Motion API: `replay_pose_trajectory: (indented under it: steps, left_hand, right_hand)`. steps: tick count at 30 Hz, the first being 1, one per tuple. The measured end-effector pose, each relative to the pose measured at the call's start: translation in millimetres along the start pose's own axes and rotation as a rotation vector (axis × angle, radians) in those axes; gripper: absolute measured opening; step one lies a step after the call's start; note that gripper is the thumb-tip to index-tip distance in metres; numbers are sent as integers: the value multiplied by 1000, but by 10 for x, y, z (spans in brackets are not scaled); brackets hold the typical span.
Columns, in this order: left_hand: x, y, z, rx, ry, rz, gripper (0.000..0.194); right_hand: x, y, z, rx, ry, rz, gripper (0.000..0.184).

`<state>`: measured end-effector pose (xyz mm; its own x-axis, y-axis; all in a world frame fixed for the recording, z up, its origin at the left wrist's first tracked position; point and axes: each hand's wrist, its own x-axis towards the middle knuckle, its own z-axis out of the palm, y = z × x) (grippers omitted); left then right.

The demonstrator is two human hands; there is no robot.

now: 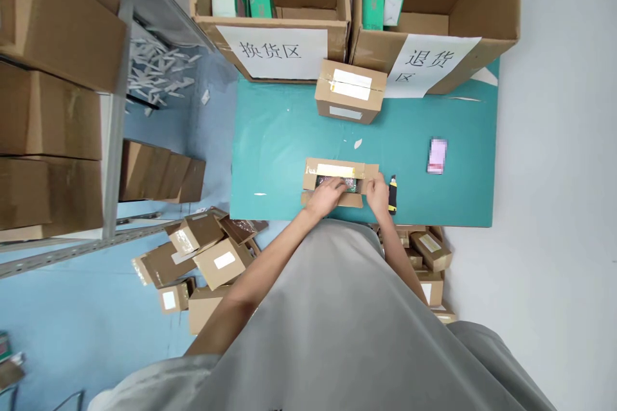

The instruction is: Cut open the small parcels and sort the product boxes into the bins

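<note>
The person's left hand [330, 196] dips into an open carton [348, 200], over a shiny wrapped item [351, 184]; the right hand [378, 193] touches its right-hand flap [369, 172]. A black-and-yellow cutter [393, 195] lies just beside on the green table [284, 141]. Behind, a taped box [350, 91] stands before two large cartons [337, 40].

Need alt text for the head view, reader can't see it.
Left hand reaches into an opened cardboard box on a green table, over glossy contents, while the right hand touches its right flap. A utility knife lies beside the right hand; a closed box and two cartons with paper labels stand beyond.
</note>
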<state>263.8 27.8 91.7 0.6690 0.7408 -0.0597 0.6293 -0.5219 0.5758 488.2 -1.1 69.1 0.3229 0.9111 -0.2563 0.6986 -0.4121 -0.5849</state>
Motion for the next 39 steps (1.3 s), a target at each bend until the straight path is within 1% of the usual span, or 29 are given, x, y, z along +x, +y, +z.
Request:
replay_pose_trajectory:
  steps: [3, 5, 7, 9, 10, 13, 15, 18, 20, 24, 27, 30, 32, 34, 36, 37, 39]
  left_hand:
    - [63, -127, -99, 32, -5, -48, 41]
    - [85, -235, -200, 55, -13, -79, 41]
    - [104, -339, -297, 107, -18, -103, 37]
    - [118, -426, -376, 165, -18, -127, 30]
    - [120, -461, -405, 179, -22, -138, 28]
    - [99, -535, -453, 156, -35, -167, 29]
    - [68, -569, -454, 128, -21, -176, 37]
    - [30, -609, -420, 119, 19, -175, 53]
    - [30, -624, -386, 115, 42, -179, 57]
    - [72, -636, -335, 67, 75, -206, 51]
    - [106, -653, -338, 29, 109, -210, 50]
    - [112, -685, -383, 12, 144, -224, 49]
    - [94, -702, -428, 14, 151, -244, 46]
    - [58, -704, -482, 9, 154, -244, 39]
    - [5, -678, -544, -17, 150, -209, 33]
    - [-26, -651, -577, -33, 148, -188, 33]
    - [-90, -561, -653, -65, 148, -146, 42]
  right_hand:
    - [-26, 35, 6, 72, 52, -5, 38]
    - [-49, 47, -5, 58, 113, -9, 40]
    - [-76, 34, -23, -23, 194, -47, 37]
    - [-106, -9, -46, -149, 228, -122, 25]
    - [-122, -40, -56, -211, 210, -164, 21]
    - [-179, -167, -77, -330, 102, -254, 25]
    - [-215, -270, -81, -348, 12, -311, 28]
    - [-229, -438, -77, -371, -166, -392, 35]
    - [-190, -553, -70, -427, -255, -386, 37]
    - [-29, -764, -20, -554, -342, -256, 47]
    - [83, -878, 56, -605, -369, -236, 52]
    - [130, -937, 112, -628, -374, -253, 44]
    - [112, -952, 108, -632, -382, -266, 43]
    - [48, -961, 59, -615, -392, -284, 39]
    - [-55, -974, -36, -552, -361, -294, 32]
    - [-114, -988, -98, -501, -326, -291, 30]
    - [-227, -1039, -243, -375, -224, -282, 25]
